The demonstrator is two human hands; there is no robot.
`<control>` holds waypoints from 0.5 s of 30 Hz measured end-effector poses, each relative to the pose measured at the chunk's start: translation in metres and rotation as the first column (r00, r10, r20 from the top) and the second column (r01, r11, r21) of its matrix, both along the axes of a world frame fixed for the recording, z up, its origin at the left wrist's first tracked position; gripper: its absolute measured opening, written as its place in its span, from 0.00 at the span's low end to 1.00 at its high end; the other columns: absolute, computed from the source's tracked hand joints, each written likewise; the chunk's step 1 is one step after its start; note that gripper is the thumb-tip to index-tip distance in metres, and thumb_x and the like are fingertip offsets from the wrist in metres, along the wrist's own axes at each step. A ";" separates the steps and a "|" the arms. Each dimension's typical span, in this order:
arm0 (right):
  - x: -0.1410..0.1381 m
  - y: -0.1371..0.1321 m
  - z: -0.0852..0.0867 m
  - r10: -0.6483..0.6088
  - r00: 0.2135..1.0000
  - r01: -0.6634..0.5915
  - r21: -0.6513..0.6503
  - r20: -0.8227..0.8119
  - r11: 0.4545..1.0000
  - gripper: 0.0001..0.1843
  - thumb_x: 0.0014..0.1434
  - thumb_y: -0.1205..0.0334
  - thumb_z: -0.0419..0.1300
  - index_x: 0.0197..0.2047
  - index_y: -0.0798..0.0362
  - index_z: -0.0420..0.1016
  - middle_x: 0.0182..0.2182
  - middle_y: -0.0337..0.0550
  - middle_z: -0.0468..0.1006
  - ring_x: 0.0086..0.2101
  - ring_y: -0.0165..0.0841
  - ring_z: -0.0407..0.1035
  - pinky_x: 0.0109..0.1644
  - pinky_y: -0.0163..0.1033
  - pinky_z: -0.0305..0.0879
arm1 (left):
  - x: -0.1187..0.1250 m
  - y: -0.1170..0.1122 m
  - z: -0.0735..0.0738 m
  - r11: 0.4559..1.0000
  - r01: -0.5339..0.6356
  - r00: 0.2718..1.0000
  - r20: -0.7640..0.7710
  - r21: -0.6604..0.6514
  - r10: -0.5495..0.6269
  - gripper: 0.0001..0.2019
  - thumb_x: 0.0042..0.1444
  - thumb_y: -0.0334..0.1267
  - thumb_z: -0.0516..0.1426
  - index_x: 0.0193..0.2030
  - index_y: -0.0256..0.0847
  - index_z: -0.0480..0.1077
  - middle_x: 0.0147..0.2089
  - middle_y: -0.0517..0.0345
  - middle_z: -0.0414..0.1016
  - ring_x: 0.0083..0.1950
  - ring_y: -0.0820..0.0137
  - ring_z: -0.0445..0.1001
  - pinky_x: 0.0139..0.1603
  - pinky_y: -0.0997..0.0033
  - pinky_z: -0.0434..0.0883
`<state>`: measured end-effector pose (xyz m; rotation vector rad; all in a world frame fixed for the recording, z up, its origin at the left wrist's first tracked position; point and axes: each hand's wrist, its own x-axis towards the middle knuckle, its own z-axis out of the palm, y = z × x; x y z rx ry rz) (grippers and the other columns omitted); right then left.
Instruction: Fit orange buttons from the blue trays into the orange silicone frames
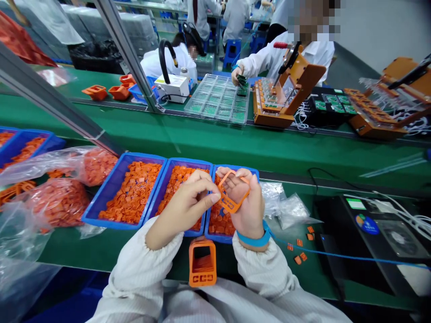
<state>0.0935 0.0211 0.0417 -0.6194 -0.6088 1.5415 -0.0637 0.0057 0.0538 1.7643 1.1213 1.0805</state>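
Note:
My right hand (251, 204), with a blue strap at the wrist, holds up a thin orange plastic frame (232, 207) with small cut-outs along its lower bar. My left hand (190, 202) is closed in a pinch at the frame's left edge. What sits between those fingertips is too small to make out. Below the hands, near my body, stands a stack of similar orange frames (202, 278). Small orange pieces (133, 190) fill the blue bins under and beside my hands: a left bin (90, 214), a middle bin (193, 233) and a right bin (208, 234).
Bags of orange parts (59, 202) lie at left. Clear plastic bags (292, 208), loose orange pieces (299, 242) and a black device (370, 233) are at right. Across the green bench, a co-worker's hand (237, 75) holds circuit boards beside a clear tray (218, 101) and an orange fixture (272, 119).

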 end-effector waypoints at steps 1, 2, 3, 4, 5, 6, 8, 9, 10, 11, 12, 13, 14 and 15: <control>-0.001 -0.001 0.000 0.000 1.000 0.000 0.014 0.018 1.000 0.17 0.69 0.42 0.59 0.38 0.46 0.74 0.42 0.42 0.88 0.47 0.38 0.82 0.64 0.51 0.71 | 0.001 0.001 -0.002 0.999 0.018 0.999 -0.038 0.029 -0.017 0.11 0.70 0.42 0.60 0.37 0.41 0.77 0.44 0.52 0.72 0.49 0.65 0.73 0.51 0.66 0.72; -0.001 -0.001 0.000 0.001 0.999 -0.002 0.030 0.036 1.000 0.16 0.69 0.43 0.58 0.38 0.46 0.74 0.42 0.42 0.88 0.47 0.39 0.82 0.65 0.52 0.70 | 0.001 0.001 -0.004 0.998 0.037 0.997 -0.070 0.040 -0.034 0.10 0.70 0.41 0.60 0.38 0.41 0.78 0.46 0.51 0.72 0.53 0.63 0.73 0.54 0.65 0.72; -0.002 -0.002 0.001 0.002 0.999 -0.004 0.045 0.052 0.999 0.17 0.70 0.43 0.57 0.38 0.46 0.74 0.42 0.42 0.88 0.48 0.39 0.81 0.66 0.53 0.69 | 0.002 0.002 -0.006 0.997 0.055 0.994 -0.094 0.046 -0.050 0.09 0.70 0.40 0.60 0.39 0.41 0.78 0.48 0.51 0.72 0.56 0.62 0.73 0.56 0.64 0.72; -0.002 -0.003 0.001 0.002 0.998 -0.006 0.060 0.064 0.998 0.17 0.70 0.44 0.56 0.37 0.46 0.74 0.42 0.42 0.88 0.49 0.40 0.81 0.67 0.54 0.68 | 0.002 0.002 -0.007 0.996 0.069 0.992 -0.113 0.049 -0.063 0.08 0.70 0.38 0.60 0.39 0.41 0.77 0.49 0.50 0.73 0.58 0.62 0.72 0.57 0.64 0.72; -0.002 -0.004 0.001 -0.005 0.997 0.000 0.074 0.073 0.997 0.18 0.71 0.44 0.55 0.37 0.46 0.74 0.42 0.42 0.88 0.50 0.40 0.80 0.67 0.54 0.68 | 0.002 0.003 -0.007 0.995 0.078 0.990 -0.125 0.056 -0.070 0.07 0.70 0.38 0.60 0.39 0.41 0.77 0.49 0.51 0.74 0.59 0.62 0.73 0.57 0.64 0.71; -0.002 -0.004 0.000 -0.013 0.997 0.006 0.086 0.079 0.996 0.18 0.71 0.44 0.54 0.36 0.46 0.75 0.42 0.42 0.88 0.51 0.40 0.80 0.67 0.54 0.68 | 0.002 0.003 -0.007 0.994 0.089 0.988 -0.131 0.065 -0.080 0.06 0.70 0.37 0.60 0.40 0.41 0.76 0.48 0.51 0.75 0.57 0.63 0.74 0.56 0.65 0.71; -0.002 -0.005 -0.001 -0.017 0.997 0.009 0.095 0.076 0.995 0.18 0.72 0.46 0.54 0.36 0.47 0.75 0.42 0.42 0.88 0.52 0.41 0.80 0.66 0.54 0.69 | 0.003 0.004 -0.008 0.988 0.127 0.984 -0.138 0.091 -0.114 0.05 0.70 0.36 0.60 0.40 0.41 0.76 0.45 0.53 0.77 0.52 0.65 0.76 0.54 0.67 0.72; -0.002 -0.006 -0.002 -0.011 0.997 0.005 0.091 0.070 0.996 0.18 0.72 0.46 0.54 0.36 0.47 0.75 0.42 0.42 0.88 0.52 0.41 0.80 0.66 0.54 0.69 | 0.005 0.005 -0.009 0.984 0.152 0.980 -0.146 0.098 -0.136 0.05 0.70 0.36 0.60 0.41 0.41 0.76 0.44 0.54 0.78 0.49 0.66 0.76 0.52 0.68 0.72; -0.002 -0.006 -0.003 -0.005 0.998 -0.001 0.086 0.063 0.996 0.17 0.72 0.46 0.54 0.37 0.47 0.75 0.42 0.43 0.88 0.51 0.41 0.81 0.65 0.54 0.70 | 0.006 0.006 -0.009 0.979 0.176 0.974 -0.161 0.099 -0.159 0.05 0.71 0.36 0.59 0.42 0.41 0.76 0.43 0.55 0.78 0.46 0.67 0.77 0.50 0.68 0.72; -0.001 -0.007 -0.004 0.001 0.998 -0.005 0.079 0.059 0.997 0.18 0.72 0.46 0.54 0.37 0.47 0.75 0.42 0.43 0.88 0.50 0.40 0.81 0.64 0.53 0.71 | 0.007 0.006 -0.011 0.976 0.195 0.968 -0.181 0.098 -0.175 0.06 0.72 0.37 0.58 0.44 0.41 0.77 0.41 0.55 0.78 0.44 0.67 0.77 0.47 0.69 0.72; -0.001 -0.007 -0.005 0.003 0.998 -0.007 0.071 0.058 0.997 0.18 0.72 0.45 0.54 0.38 0.47 0.75 0.43 0.44 0.87 0.50 0.40 0.81 0.64 0.53 0.72 | 0.009 0.006 -0.012 0.974 0.207 0.961 -0.205 0.097 -0.184 0.07 0.73 0.37 0.57 0.45 0.42 0.77 0.40 0.56 0.78 0.42 0.68 0.77 0.45 0.70 0.71; 0.000 -0.007 -0.006 -0.001 0.998 -0.003 0.065 0.062 0.998 0.18 0.72 0.44 0.54 0.38 0.47 0.75 0.43 0.44 0.87 0.50 0.40 0.81 0.63 0.52 0.72 | 0.010 0.006 -0.013 0.973 0.209 0.956 -0.230 0.098 -0.182 0.08 0.73 0.37 0.56 0.46 0.42 0.78 0.39 0.56 0.78 0.41 0.68 0.77 0.44 0.70 0.71; 0.000 -0.007 -0.006 -0.006 0.997 0.002 0.062 0.070 0.998 0.19 0.72 0.44 0.54 0.38 0.47 0.75 0.43 0.44 0.87 0.50 0.40 0.81 0.63 0.52 0.72 | 0.011 0.006 -0.014 0.973 0.205 0.952 -0.252 0.101 -0.175 0.10 0.74 0.38 0.55 0.47 0.42 0.79 0.38 0.56 0.78 0.41 0.68 0.77 0.43 0.70 0.71; 0.001 -0.007 -0.007 -0.010 0.997 0.005 0.060 0.078 0.998 0.19 0.71 0.43 0.54 0.39 0.47 0.75 0.43 0.44 0.87 0.50 0.40 0.81 0.63 0.51 0.72 | 0.011 0.006 -0.014 0.974 0.202 0.949 -0.266 0.106 -0.168 0.10 0.74 0.38 0.55 0.47 0.42 0.79 0.38 0.55 0.77 0.41 0.67 0.77 0.43 0.70 0.71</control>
